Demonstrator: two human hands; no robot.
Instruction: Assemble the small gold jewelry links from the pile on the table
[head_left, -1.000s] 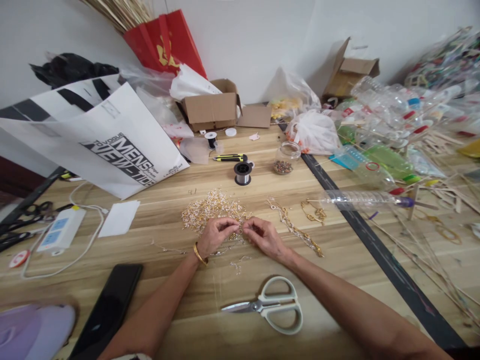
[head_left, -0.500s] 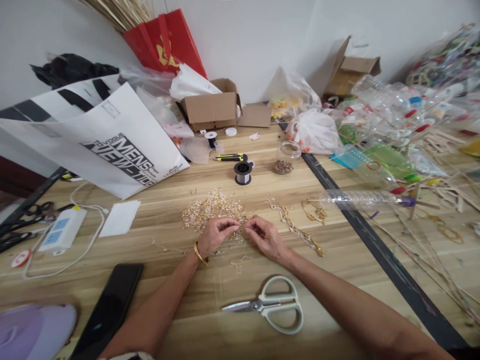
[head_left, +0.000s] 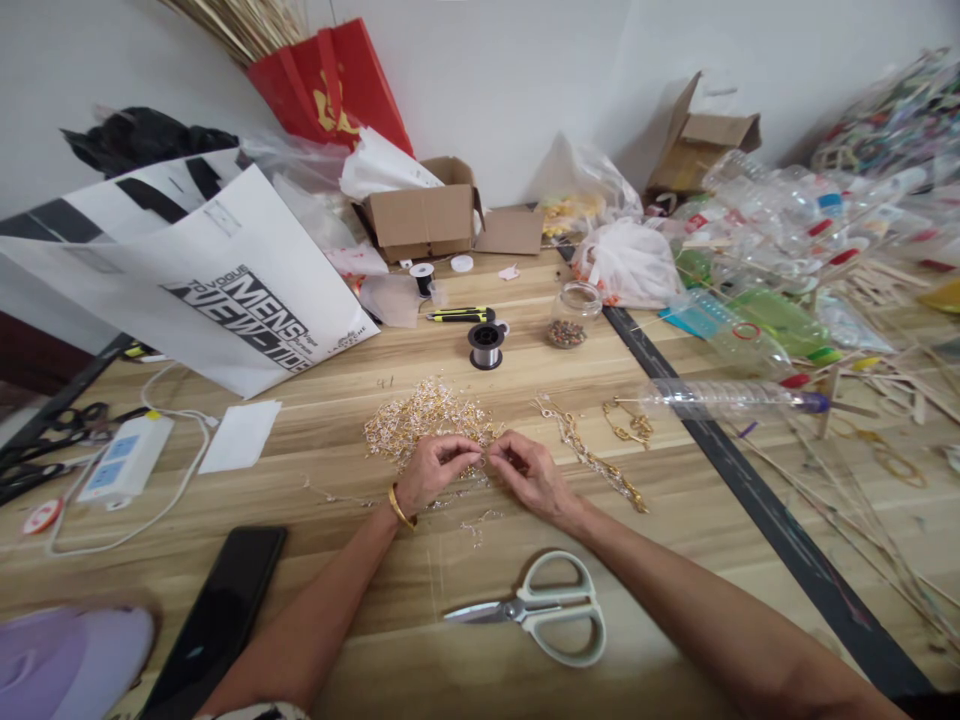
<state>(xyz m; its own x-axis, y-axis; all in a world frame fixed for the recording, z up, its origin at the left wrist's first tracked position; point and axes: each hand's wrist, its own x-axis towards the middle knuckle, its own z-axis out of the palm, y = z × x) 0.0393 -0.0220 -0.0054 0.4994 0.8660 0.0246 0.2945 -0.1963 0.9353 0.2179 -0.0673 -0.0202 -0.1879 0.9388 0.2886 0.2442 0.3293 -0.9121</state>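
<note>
My left hand (head_left: 435,468) and my right hand (head_left: 529,475) meet almost fingertip to fingertip over the wooden table. Both are pinched; what lies between the fingers is too small to name, though a thin beaded strand (head_left: 469,488) runs beneath them. Just behind my left hand spreads a heap of small gold and clear beads (head_left: 420,415). To the right of my right hand lies a bundle of gold and silver chains (head_left: 589,455), with a smaller gold chain (head_left: 630,425) beyond it. Scissors with pale handles (head_left: 555,608) rest in front of my hands.
A spool of silver wire (head_left: 486,347), a utility knife (head_left: 463,315) and a jar of beads (head_left: 571,318) stand farther back. Left are a phone (head_left: 217,610), a power strip (head_left: 126,460) and a white paper bag (head_left: 247,290). Plastic bottles (head_left: 780,300) crowd the right.
Both hands stay in nearly the same place, with only a very slight shift of the fingertips. The things on the table have not visibly moved.
</note>
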